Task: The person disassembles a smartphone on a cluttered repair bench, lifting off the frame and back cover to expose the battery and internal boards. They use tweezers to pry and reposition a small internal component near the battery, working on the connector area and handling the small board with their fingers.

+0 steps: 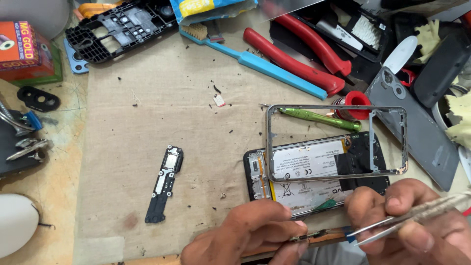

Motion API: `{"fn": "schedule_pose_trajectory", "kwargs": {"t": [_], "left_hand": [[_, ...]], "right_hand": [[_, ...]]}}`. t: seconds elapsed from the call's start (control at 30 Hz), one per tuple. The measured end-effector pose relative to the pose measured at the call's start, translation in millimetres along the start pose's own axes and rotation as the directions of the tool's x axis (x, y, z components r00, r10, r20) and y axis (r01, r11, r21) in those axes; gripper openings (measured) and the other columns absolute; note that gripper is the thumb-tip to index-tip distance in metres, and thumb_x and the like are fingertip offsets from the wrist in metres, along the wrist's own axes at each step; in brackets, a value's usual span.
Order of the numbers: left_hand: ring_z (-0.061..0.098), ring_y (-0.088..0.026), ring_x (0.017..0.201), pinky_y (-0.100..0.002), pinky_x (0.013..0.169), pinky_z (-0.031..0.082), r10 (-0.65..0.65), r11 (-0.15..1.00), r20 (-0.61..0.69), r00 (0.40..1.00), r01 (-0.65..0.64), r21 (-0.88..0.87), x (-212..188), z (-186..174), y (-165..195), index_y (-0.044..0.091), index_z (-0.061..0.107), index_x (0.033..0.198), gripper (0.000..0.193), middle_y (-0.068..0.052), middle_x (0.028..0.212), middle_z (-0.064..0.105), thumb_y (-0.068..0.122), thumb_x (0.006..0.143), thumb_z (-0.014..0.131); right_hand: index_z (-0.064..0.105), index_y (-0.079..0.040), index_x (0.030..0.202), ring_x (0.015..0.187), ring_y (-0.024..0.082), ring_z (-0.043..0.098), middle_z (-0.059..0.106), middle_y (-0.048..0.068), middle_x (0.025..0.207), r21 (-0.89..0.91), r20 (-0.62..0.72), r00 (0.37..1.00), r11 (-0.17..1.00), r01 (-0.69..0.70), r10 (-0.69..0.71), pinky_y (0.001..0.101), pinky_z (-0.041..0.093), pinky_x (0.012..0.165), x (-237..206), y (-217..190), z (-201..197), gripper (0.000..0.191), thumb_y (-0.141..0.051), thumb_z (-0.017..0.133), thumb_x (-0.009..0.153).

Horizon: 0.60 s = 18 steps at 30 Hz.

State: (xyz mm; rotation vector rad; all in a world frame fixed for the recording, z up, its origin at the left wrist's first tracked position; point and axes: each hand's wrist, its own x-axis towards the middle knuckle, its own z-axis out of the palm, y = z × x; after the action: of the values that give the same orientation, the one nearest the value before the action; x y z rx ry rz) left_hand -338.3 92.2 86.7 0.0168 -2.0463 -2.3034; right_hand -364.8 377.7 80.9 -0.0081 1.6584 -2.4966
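Steel tweezers [392, 223] in right hand [422, 225], near phone [314, 172] edge.

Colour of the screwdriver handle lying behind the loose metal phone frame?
Bright green; the screwdriver shows clearly in the head view, seen through the frame.

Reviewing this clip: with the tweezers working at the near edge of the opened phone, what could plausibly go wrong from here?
1. The right hand holds metal tweezers close to the exposed battery; a slip might nick it.
2. The loose metal frame rests tilted on the opened phone; a nudge could shift it.
3. The left hand pinches a small part at the table's near edge; it might drop off.
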Motion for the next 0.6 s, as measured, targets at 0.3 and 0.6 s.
{"fn": "schedule_pose_trajectory", "kwargs": {"t": [0.3, 0.6], "left_hand": [[0.085, -0.014, 0.091, -0.032, 0.08, 0.065, -0.066, 0.998, -0.017, 0.998, 0.065, -0.021, 2.6, -2.4, 16.7, 0.01, 0.067, 0.112, 0.031, -0.006, 0.089, 0.082, 0.003, 0.085, 0.079], [0.083, -0.016, 0.091, -0.03, 0.078, 0.066, 0.109, 0.991, -0.021, 0.994, -0.107, 0.082, 6.0, -1.9, 20.8, 0.009, 0.073, 0.1, 0.023, -0.007, 0.09, 0.079, -0.003, 0.081, 0.079]], "right_hand": [[0.06, -0.009, 0.107, 0.097, 0.026, 0.06, 0.069, 0.017, 0.097, -0.336, 0.182, 0.957, 0.901, 0.275, -0.225, 0.0398, 0.051, 0.091, -16.5, 10.7, -11.8, 0.026, -0.016, 0.077, 0.089], [0.063, -0.018, 0.108, 0.108, 0.022, 0.065, 0.071, 0.009, 0.11, -0.651, 0.43, 0.87, 0.585, 0.484, -0.242, 0.0374, 0.053, 0.096, -13.7, -2.7, 2.8, 0.03, -0.019, 0.08, 0.083]]}}
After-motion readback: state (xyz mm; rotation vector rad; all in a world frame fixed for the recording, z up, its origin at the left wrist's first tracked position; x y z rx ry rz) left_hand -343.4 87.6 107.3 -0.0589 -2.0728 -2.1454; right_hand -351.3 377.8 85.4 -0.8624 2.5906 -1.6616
